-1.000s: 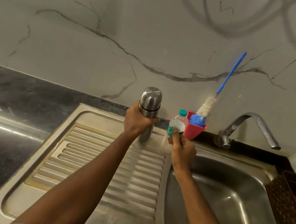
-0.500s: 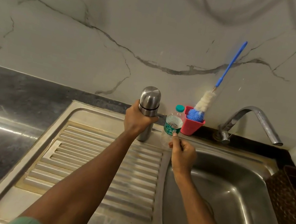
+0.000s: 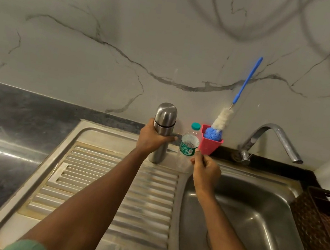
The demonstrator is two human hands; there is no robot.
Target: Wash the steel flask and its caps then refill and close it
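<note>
Where fingers [image 3: 170,139] wrap — flask [image 3: 165,116] midsection unseen.

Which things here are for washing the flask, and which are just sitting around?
For the job: steel flask, gripped by the left hand; tap; sink; bottle brush, probably.
Just lying about: brown basket; red holder; plastic bottle, unless it's for refilling.

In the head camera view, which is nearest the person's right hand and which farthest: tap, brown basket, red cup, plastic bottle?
From the right hand:
1. plastic bottle, against its thumb, just left.
2. red cup, just behind the hand.
3. tap, farther right, behind the sink.
4. brown basket, at the far right edge.
</note>
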